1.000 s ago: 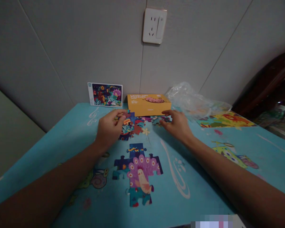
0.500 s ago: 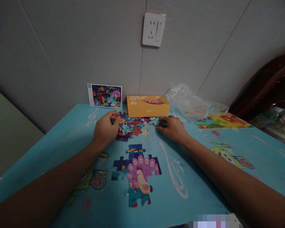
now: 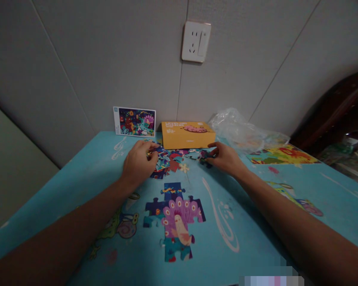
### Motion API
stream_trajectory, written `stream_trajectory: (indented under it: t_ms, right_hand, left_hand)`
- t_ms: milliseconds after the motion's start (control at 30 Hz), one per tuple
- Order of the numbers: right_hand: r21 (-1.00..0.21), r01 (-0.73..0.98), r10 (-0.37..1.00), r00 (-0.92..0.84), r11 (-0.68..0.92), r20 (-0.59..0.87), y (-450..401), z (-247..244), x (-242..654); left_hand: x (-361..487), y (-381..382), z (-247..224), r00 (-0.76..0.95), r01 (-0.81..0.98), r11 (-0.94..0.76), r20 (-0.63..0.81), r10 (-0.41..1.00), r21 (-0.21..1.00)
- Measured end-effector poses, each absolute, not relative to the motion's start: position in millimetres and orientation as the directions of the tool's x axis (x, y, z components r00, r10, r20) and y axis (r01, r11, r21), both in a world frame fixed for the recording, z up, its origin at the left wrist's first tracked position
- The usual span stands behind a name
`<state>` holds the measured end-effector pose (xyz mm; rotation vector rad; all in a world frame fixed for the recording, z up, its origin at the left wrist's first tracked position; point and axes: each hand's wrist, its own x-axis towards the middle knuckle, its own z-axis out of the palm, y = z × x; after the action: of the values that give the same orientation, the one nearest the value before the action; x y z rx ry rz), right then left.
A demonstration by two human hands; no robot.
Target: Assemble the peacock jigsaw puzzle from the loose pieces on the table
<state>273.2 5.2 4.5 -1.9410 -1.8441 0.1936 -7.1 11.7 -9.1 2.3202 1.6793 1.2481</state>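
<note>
Puzzle pieces (image 3: 176, 161) lie between the left hand (image 3: 138, 162) and right hand (image 3: 227, 159), near the box (image 3: 187, 140). Fingers are bent on both; I cannot tell whether either grips one

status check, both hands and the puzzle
Left hand at loose pieces; right hand at dark pieces; joined section nearer, uncovered; box just behind loose pieces.
</note>
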Motion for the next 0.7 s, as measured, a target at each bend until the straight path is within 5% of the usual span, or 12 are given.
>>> stream_trajectory:
  t_ms: [233,400,533,700]
  right_hand:
    - [-0.609,0.78,0.941,0.081,0.146,0.328,0,10,266]
    - [-0.749,0.464,0.878,-0.174,0.473,0.447,-24,8,235]
    - [-0.831,0.276,0.863,-0.311,0.482,0.397,-39,1,210]
    - [-0.797,0.409,0.889,-0.318,0.443,0.331,-41,0,209]
  left_hand:
    - [-3,7,-6,0.328,0.661,-0.632,0.601,0.729,0.406]
    - [5,-6,0,0.464,0.545,-0.729,0.575,0.674,0.415]
    - [11,-15,-1,0.584,0.424,-0.772,0.509,0.633,0.474]
    - [9,-11,-6,0.495,0.431,-0.672,0.464,0.734,0.603]
